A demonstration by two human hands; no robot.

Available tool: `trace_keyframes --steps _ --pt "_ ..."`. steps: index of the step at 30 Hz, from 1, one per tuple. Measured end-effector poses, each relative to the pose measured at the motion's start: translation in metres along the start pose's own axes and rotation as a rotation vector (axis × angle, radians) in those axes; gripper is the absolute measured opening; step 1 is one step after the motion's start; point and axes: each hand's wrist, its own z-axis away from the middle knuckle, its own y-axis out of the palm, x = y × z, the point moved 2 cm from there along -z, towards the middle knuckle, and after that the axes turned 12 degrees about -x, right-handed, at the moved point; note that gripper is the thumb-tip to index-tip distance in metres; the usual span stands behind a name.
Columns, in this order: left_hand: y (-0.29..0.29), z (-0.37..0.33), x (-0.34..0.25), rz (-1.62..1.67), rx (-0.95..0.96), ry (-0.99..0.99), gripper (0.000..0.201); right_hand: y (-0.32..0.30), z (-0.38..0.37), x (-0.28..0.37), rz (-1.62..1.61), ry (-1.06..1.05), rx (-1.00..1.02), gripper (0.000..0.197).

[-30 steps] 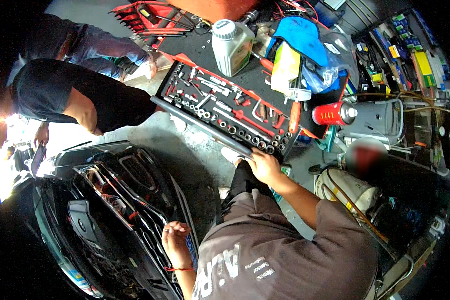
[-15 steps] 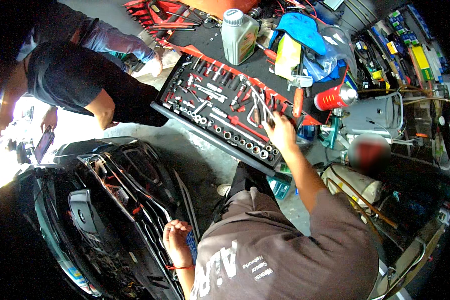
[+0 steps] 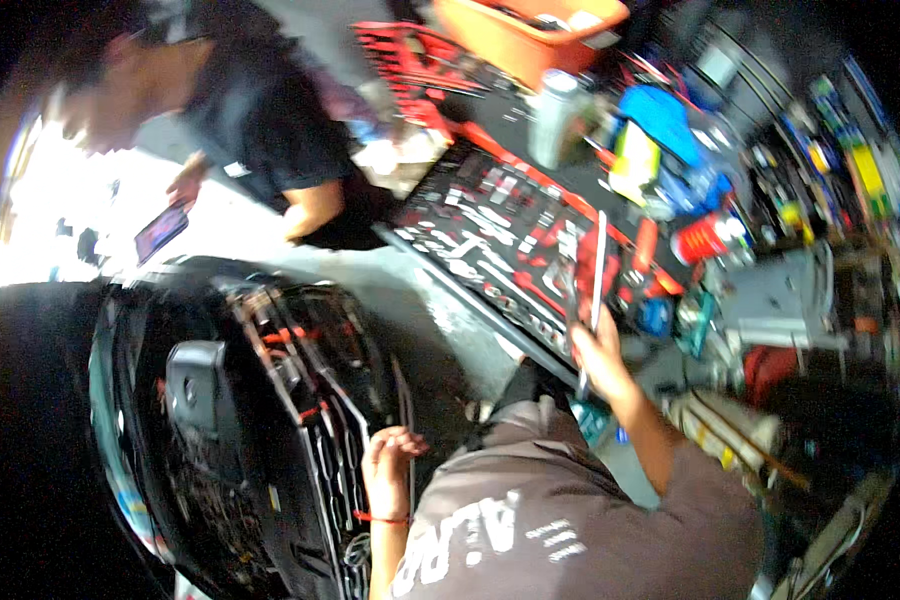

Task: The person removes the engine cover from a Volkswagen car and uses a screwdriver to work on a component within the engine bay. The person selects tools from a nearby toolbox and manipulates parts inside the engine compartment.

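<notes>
Holding long, thin, silver metal bar [image 3: 598,268], maybe a wrench (blurred), over right end of black, red-edged tool drawer [image 3: 475,307]: right hand [image 3: 597,350], fingers closed round it. Left hand [image 3: 391,458] near black car front [image 3: 245,430], fingers loosely half-curled. Grey plastic jug [image 3: 554,120] beyond drawer.

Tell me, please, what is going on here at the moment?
The person's right hand grips a long silver bar over an open socket-set drawer; blur hides which tool it is. The left hand, apparently empty, is near a black car's grille. To the left, a co-worker holds a phone.
</notes>
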Motion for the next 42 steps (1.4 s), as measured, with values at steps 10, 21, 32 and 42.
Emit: trace_keyframes --steps 10,21,32,42 --pt "0.022 -0.031 -0.040 0.805 0.103 -0.120 0.056 0.131 0.133 0.081 0.494 -0.197 1.239 0.026" --pt "-0.075 0.010 -0.046 -0.138 -0.535 0.483 0.033 0.170 0.165 0.087 0.657 -0.644 1.340 0.030" --pt "-0.080 0.038 -0.021 -0.324 -0.829 0.479 0.028 0.180 0.178 0.093 0.803 -0.696 1.477 0.029" --pt "-0.087 0.044 -0.033 -0.630 -0.635 0.534 0.027 0.184 0.163 0.103 0.921 -0.694 1.464 0.027"
